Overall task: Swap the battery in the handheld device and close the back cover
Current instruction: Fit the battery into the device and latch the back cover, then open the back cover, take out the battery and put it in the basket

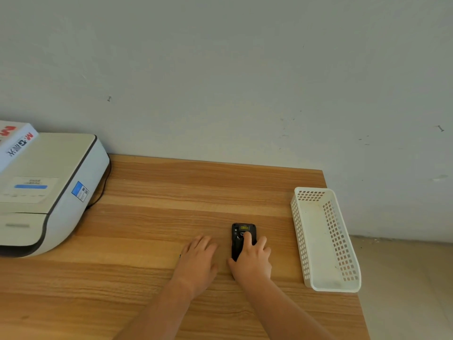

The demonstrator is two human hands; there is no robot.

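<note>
A: Wood-grain surface (152,290), both forearms coming in from the near edge. Left hand (198,258) lies flat on the surface, fingers straight and apart, holding nothing. It's just beside the handheld device (239,241), not touching it.

B: And the right?

A: Right hand (253,260) is on top of the device. Fingers rest over its near half and right side, index reaching toward the middle of the back, thumb down by the near-left corner. Loosely curled over the body; can't tell whether it's a firm grip or just pressing.

B: Orientation?

A: Black, lying flat, back side up I'd judge. Long axis runs near-to-far, pretty much in line with the right forearm. Far end is uncovered, with a small yellowish label there.

B: So which hand works the cover?

A: Right is already on it, so probably that one. Left sits to the device's left, well placed to brace it. Can't see a latch or whether the cover is seated.

B: Spare battery?

A: None visible. White perforated basket (326,241) further right, its long axis also near-to-far, looks empty. Printer (49,192) far left.
</note>
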